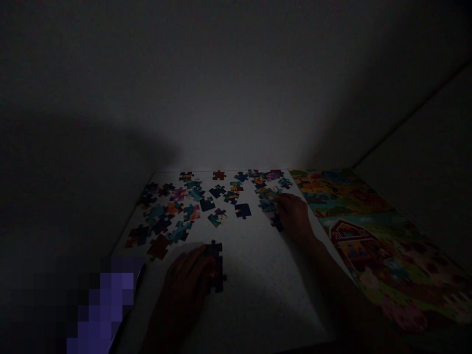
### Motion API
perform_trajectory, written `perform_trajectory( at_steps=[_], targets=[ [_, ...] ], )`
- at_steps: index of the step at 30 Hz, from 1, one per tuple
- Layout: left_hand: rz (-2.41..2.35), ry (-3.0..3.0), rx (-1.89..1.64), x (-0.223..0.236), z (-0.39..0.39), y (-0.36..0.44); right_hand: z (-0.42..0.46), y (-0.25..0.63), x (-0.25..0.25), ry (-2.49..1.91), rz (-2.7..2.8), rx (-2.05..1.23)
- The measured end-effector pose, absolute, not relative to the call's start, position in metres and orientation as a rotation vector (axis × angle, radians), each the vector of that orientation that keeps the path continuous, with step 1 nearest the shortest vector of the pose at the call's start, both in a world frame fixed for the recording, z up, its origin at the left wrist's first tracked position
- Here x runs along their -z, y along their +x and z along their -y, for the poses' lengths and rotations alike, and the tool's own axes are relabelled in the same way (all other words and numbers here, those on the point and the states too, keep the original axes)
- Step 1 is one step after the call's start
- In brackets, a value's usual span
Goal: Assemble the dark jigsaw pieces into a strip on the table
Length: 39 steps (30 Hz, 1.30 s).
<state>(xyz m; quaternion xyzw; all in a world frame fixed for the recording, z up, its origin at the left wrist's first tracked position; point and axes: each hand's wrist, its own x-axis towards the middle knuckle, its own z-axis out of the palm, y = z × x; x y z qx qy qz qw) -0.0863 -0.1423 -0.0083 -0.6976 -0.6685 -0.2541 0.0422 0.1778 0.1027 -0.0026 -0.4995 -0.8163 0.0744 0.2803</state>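
Note:
The picture is very dark. My left hand lies over a small joined block of dark blue puzzle pieces near the front of the white table, its fingers stretched out and resting on the block's left part. Farther right, my right hand reaches into a group of puzzle pieces. Its fingertips are drawn together at the edge of a piece there, partly hidden by the hand. A dark piece lies just under that hand. Between the hands sits a single dark blue piece.
Several loose, colourful pieces crowd the left side of the white table. A red piece lies at the back, by the pale wall. Finished-looking farm and animal pictures cover the right side. A blurred purple shape fills the lower left.

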Motion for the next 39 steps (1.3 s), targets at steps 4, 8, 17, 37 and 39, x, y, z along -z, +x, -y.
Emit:
perform_trajectory(
  at_steps=[4,8,17,37,39],
  targets=[
    [2.032,-2.135,0.803,0.008,0.142,-0.087,-0.085,0.162,-0.004,-1.125,2.355,-0.366],
    [2.022,-2.128,0.813,0.007,0.143,-0.085,-0.073,0.151,-0.002,-0.980,2.406,-0.424],
    [2.022,-2.149,0.684,0.003,0.146,-0.087,-0.066,0.146,0.004,-0.860,2.456,-0.350],
    [1.735,-2.145,0.472,0.013,0.141,-0.100,-0.064,0.151,0.015,-0.898,2.469,-0.302],
    [1.711,-2.146,0.492,0.017,0.142,-0.101,-0.064,0.151,0.015,-0.898,2.474,-0.293]
  ],
)
